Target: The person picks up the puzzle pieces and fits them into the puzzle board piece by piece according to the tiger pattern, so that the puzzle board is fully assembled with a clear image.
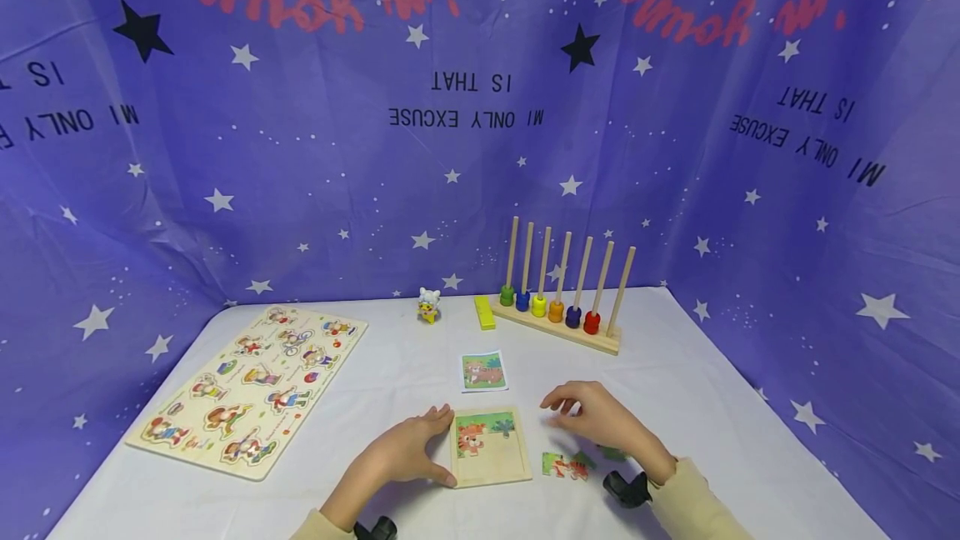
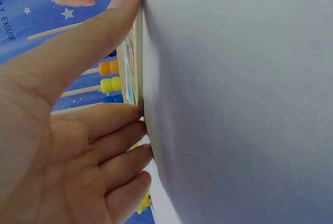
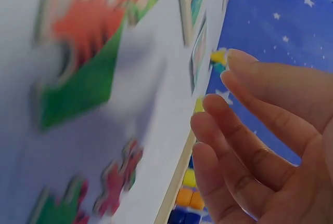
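A square wooden puzzle tray [image 1: 491,477] lies on the white table, with tiger-picture pieces [image 1: 472,437] set along its upper part. My left hand [image 1: 405,450] rests against its left side, thumb at the near corner and fingertips at the far one. In the left wrist view, the fingers of that hand [image 2: 78,146] stretch along the tray's edge. Loose puzzle pieces [image 1: 566,466] lie right of the tray. Over the table beyond them hovers my right hand [image 1: 596,415], nothing between its loosely bent fingers. The right wrist view shows green and orange pieces [image 3: 80,96] below that hand.
A picture card [image 1: 483,372] lies just behind the tray. Farther back stand a small toy figure [image 1: 428,305], a yellow block [image 1: 484,312] and a peg rack with coloured beads [image 1: 558,327]. A large wooden puzzle board [image 1: 247,390] fills the left side.
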### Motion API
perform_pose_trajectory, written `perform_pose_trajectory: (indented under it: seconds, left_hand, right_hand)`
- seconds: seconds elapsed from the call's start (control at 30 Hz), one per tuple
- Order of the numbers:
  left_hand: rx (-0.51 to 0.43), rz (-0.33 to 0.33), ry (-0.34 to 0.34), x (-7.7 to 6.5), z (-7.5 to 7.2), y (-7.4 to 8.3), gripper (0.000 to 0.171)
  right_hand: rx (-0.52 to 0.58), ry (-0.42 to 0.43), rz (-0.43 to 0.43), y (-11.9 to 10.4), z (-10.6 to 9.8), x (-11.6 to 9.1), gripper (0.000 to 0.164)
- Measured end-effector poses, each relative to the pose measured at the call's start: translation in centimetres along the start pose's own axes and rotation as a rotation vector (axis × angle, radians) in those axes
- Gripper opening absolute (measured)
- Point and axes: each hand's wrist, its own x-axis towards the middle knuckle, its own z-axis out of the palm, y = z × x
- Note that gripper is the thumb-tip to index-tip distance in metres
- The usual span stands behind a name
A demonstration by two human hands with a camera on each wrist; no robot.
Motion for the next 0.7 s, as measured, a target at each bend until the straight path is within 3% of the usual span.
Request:
perform_pose_trajectory:
  seconds: [0.5, 0.7]
  left_hand:
    - [0.002, 0.009, 0.007, -0.1, 0.0, 0.0, 0.096]
    - [-0.001, 0.013, 0.009, -0.1, 0.0, 0.0, 0.096]
  right_hand:
    - [-0.049, -0.072, 0.112, 2.7, -1.6, -2.1, 0.036]
    - [-0.042, -0.086, 0.158, 3.0, -1.9, -2.3, 0.032]
